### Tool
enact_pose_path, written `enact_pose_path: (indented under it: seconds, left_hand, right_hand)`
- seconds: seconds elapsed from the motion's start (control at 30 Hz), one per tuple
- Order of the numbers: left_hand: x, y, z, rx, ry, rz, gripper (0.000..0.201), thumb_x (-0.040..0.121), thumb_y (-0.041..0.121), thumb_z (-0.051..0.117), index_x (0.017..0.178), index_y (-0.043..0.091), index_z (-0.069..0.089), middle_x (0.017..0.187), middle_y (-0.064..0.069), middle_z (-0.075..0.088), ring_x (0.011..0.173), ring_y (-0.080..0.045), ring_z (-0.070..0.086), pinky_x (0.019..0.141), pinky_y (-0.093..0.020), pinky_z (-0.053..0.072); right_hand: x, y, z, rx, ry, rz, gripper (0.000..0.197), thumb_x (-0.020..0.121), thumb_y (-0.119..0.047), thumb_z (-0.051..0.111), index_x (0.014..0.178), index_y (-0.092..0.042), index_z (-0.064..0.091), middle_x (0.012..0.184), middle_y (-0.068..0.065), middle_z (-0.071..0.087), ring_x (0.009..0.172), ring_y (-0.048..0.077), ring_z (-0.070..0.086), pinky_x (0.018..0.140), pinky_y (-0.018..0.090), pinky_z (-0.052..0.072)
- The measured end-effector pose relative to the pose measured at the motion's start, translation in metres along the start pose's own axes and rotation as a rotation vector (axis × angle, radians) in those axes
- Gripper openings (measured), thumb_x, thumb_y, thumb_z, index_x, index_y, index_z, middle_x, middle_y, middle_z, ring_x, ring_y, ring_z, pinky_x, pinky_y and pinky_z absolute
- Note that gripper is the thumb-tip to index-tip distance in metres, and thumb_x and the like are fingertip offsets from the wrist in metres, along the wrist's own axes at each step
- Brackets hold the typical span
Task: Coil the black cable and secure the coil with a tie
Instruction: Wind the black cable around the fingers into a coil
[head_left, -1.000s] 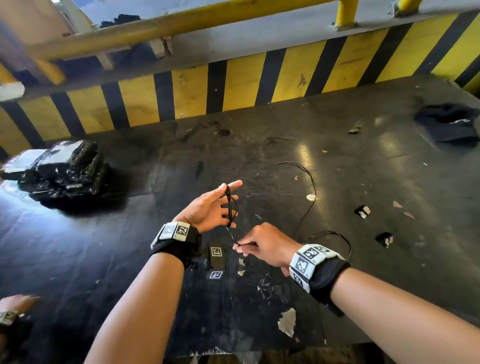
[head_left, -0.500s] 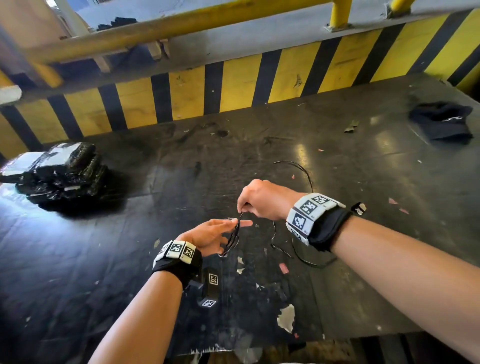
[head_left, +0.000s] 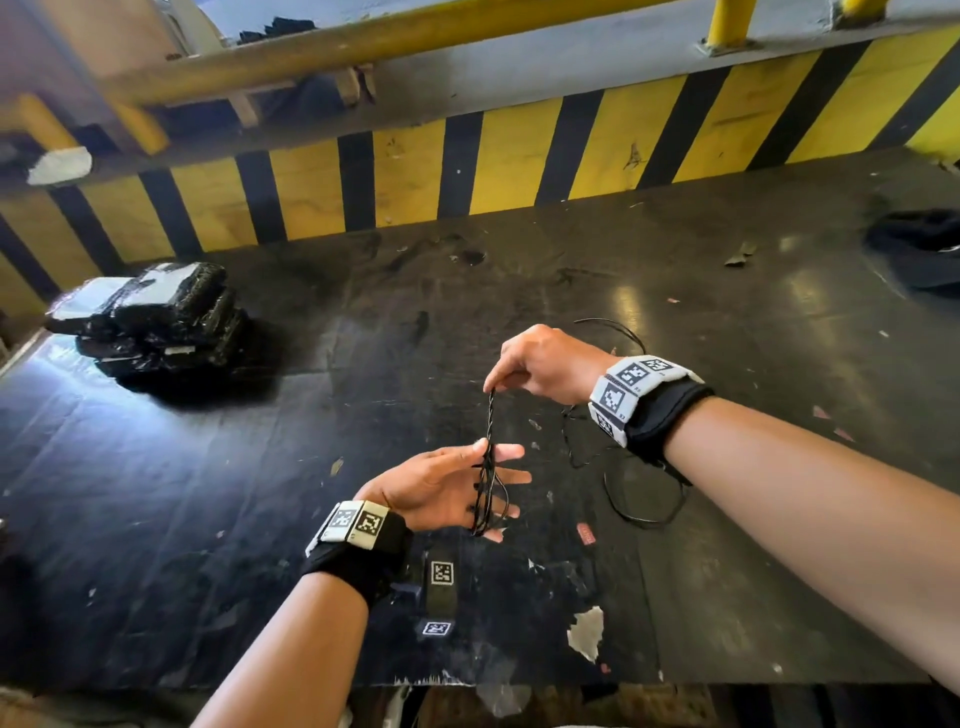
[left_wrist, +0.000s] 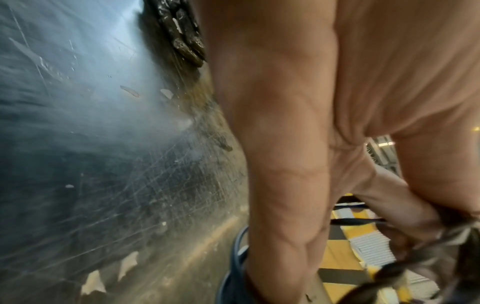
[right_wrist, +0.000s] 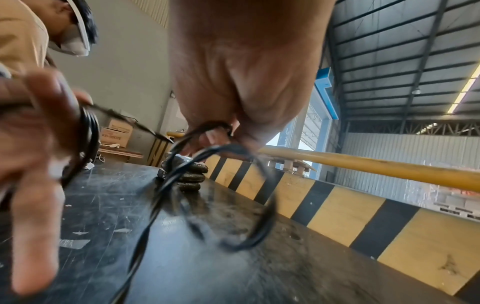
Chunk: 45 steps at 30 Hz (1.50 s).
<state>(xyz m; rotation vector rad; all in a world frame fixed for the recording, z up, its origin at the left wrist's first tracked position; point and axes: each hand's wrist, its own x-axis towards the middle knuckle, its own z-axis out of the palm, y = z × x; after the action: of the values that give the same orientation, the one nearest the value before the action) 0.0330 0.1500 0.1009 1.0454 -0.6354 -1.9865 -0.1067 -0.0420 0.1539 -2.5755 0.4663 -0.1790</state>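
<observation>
The thin black cable (head_left: 489, 415) runs taut between my two hands above the dark table (head_left: 260, 493). My left hand (head_left: 447, 483) is held palm up with the fingers stretched out. Several loops of the cable are wound round them, and the thumb pins the strand. Above it, my right hand (head_left: 540, 364) pinches the strand at its fingertips. In the right wrist view the right hand (right_wrist: 241, 61) holds the cable (right_wrist: 270, 205), which loops away blurred. Loose cable (head_left: 644, 514) lies on the table under my right wrist. I see no tie that I can make out.
A stack of black wrapped bundles (head_left: 156, 322) sits at the left. A dark cloth (head_left: 919, 249) lies at the far right. A yellow and black striped barrier (head_left: 519, 156) bounds the far edge. Paper scraps (head_left: 587, 631) lie near the front edge.
My right hand swung from below the left hand up and over it, carrying the cable. The left hand dropped lower, and the strand now stretches upright between them.
</observation>
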Motion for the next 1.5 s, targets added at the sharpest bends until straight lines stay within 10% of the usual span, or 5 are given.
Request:
enact_pose_path:
  seconds: [0.3,0.47,0.6,1.23,1.5]
  left_hand:
    - [-0.026,0.046,0.02,0.012,-0.182,0.239,0.034,0.097,0.043,0.061,0.122,0.022,0.071,0.163,-0.035,0.018,0.145,-0.066,0.011,0.11,-0.08,0.015]
    - [-0.013,0.076,0.027,0.024,-0.148,0.372,0.033,0.095,0.045,0.062,0.121,0.026,0.071,0.165,-0.033,0.013,0.146,-0.064,0.011,0.114,-0.079,0.015]
    - [0.01,0.087,0.028,0.054,-0.067,0.412,0.039,0.093,0.048,0.064,0.126,0.029,0.069,0.165,-0.033,0.015,0.145,-0.064,0.015,0.111,-0.078,0.021]
    - [0.051,0.062,-0.027,0.127,0.305,0.283,0.039,0.099,0.05,0.047,0.128,0.037,0.071,0.111,-0.01,0.052,0.086,-0.025,0.055,0.08,-0.048,0.05]
    - [0.047,0.023,-0.04,0.413,0.395,0.077,0.035,0.107,0.034,0.048,0.127,0.02,0.072,0.094,-0.009,0.069,0.082,-0.024,0.062,0.078,-0.033,0.05]
  right_hand:
    - [-0.021,0.02,0.051,0.194,0.137,0.048,0.023,0.091,-0.017,0.073,0.11,-0.026,0.079,0.097,-0.006,0.077,0.089,0.005,0.067,0.079,0.021,0.05]
    - [-0.048,0.008,0.086,0.299,0.101,0.152,0.019,0.097,-0.023,0.066,0.083,-0.023,0.079,0.058,-0.025,0.065,0.06,-0.011,0.061,0.063,0.017,0.042]
    - [-0.055,-0.007,0.103,0.347,-0.019,0.154,0.027,0.101,-0.026,0.059,0.123,-0.035,0.072,0.072,-0.005,0.075,0.052,-0.008,0.057,0.056,0.007,0.039]
    - [-0.079,-0.033,0.063,0.192,-0.346,0.212,0.027,0.104,-0.026,0.052,0.123,-0.02,0.071,0.049,-0.025,0.057,0.048,-0.008,0.059,0.052,0.002,0.04]
    - [-0.062,-0.024,0.039,0.03,-0.305,0.235,0.02,0.097,-0.032,0.06,0.104,-0.024,0.077,0.085,0.001,0.073,0.077,0.021,0.068,0.077,0.034,0.055]
